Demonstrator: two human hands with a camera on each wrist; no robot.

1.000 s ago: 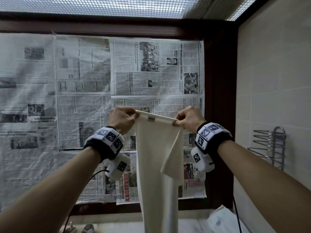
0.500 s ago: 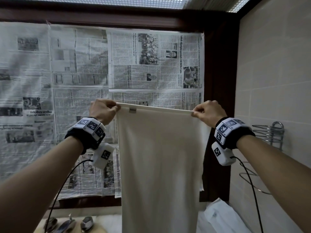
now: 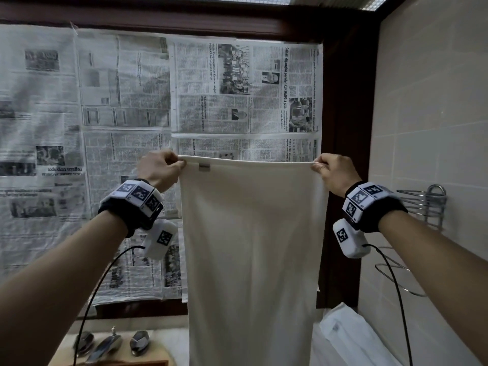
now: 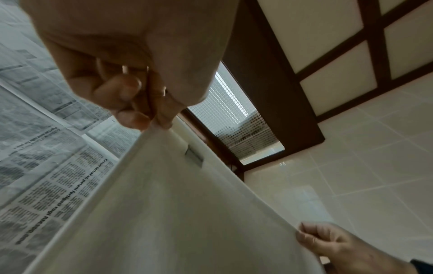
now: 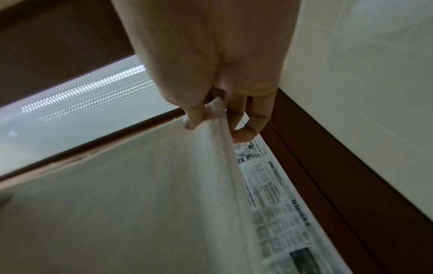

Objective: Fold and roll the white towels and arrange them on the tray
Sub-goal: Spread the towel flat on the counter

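Overhead, both hands pinch the white towel (image 3: 250,233) by its top corners, left hand (image 3: 158,170) and right hand (image 3: 334,171) spread apart; its lower end is cut off below the head view.

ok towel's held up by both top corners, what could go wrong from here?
1. Each hand only pinches a corner: left hand and right hand hold the white towel by its top edge, so a slip would likely drop one side.
2. The towel hangs down past the faucet handles below; its lower end is out of view and may snag there.
3. A second white cloth lies nearby at lower right and could get dragged along.
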